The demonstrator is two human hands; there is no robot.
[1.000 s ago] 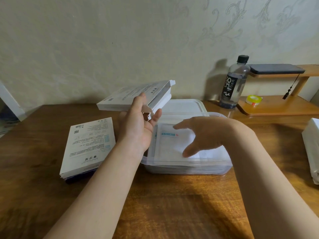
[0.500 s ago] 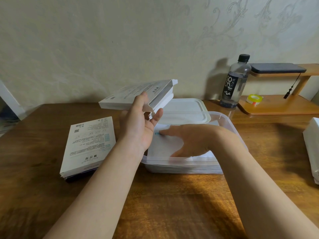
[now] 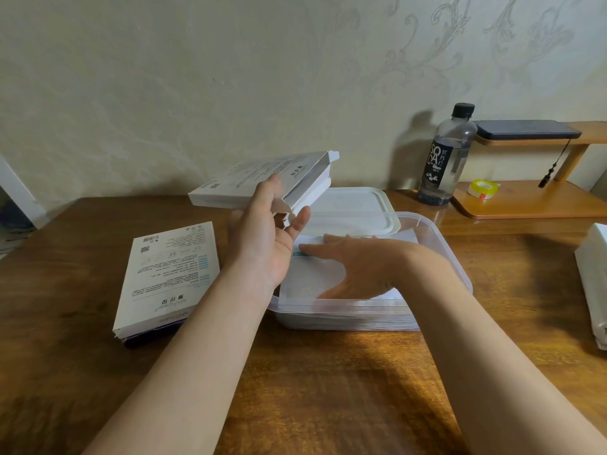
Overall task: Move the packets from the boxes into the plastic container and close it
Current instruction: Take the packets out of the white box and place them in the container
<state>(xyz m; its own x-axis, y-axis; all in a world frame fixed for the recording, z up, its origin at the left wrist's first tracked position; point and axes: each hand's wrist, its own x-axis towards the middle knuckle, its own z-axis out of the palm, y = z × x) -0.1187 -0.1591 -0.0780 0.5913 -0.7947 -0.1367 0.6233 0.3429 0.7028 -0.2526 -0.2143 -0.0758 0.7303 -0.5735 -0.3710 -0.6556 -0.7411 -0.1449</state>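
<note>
Head view: the opened box's (image 3: 262,178) interior is not visible. The left hand (image 3: 262,238) grips it above the table (image 3: 328,389). The right hand (image 3: 354,267), fingers straight, presses on and partly covers the packets (image 3: 308,280) inside the plastic container (image 3: 455,257). The lid (image 3: 354,205) lies behind it.

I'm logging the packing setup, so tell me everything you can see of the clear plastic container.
The clear plastic container is rectangular with rounded corners and a lipped rim, standing open and upright on the wooden table. Its white lid lies flat just behind it. White packets lie stacked inside, and the right hand rests flat on the top one. The left hand holds an opened box above its left rear corner.
</note>
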